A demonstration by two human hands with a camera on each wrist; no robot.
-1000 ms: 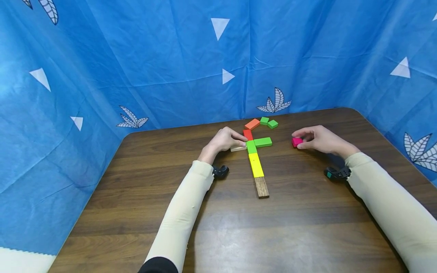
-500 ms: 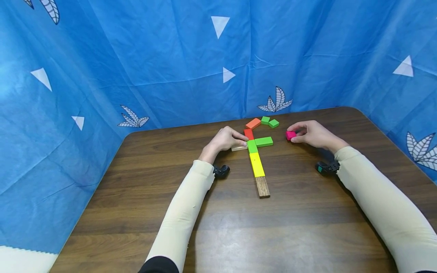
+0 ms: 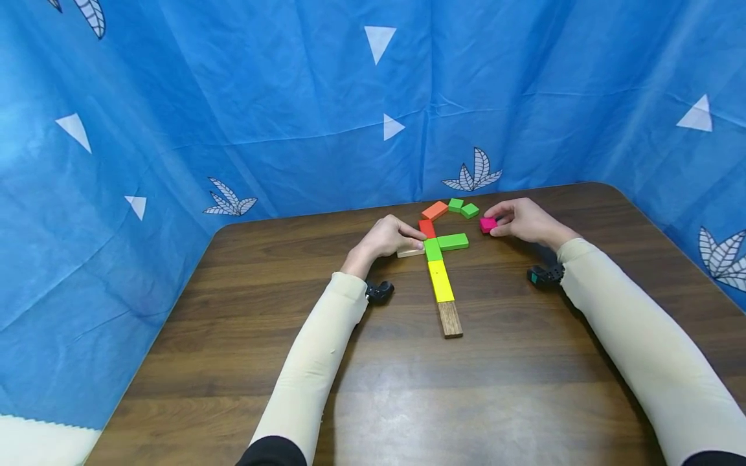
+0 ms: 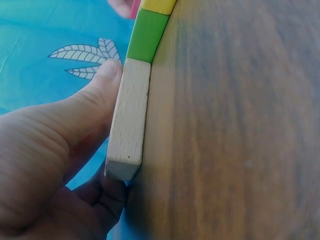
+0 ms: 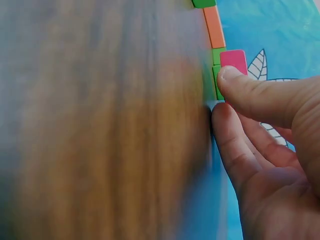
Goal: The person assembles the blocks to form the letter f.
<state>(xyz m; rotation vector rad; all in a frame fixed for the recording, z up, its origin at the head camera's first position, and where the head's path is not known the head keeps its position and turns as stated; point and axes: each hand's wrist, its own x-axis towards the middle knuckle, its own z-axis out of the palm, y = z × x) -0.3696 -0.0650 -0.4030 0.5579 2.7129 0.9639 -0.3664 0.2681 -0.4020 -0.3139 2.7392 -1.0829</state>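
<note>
My left hand (image 3: 383,237) holds a pale wooden block (image 4: 129,110) lying on the table, thumb along one side and fingers partly hidden behind. That block's far end meets a green block (image 3: 432,250). My right hand (image 3: 529,221) pinches a pink block (image 3: 487,224) between thumb and fingers, close to the right of a small green block (image 3: 469,211). Beside it sit another small green block (image 3: 456,204) and an orange block (image 3: 434,210). A red block (image 3: 427,228) links the orange one to the green centre block.
A long green block (image 3: 452,242) extends right from the centre. Below run a yellow block (image 3: 441,281) and a brown wooden block (image 3: 451,320). The wooden table (image 3: 245,349) has blue patterned cloth (image 3: 326,97) hanging behind its far edge.
My right hand has brought the pink block leftward and slightly away from me, nearer the small green blocks. My left hand has stayed at the pale block.
</note>
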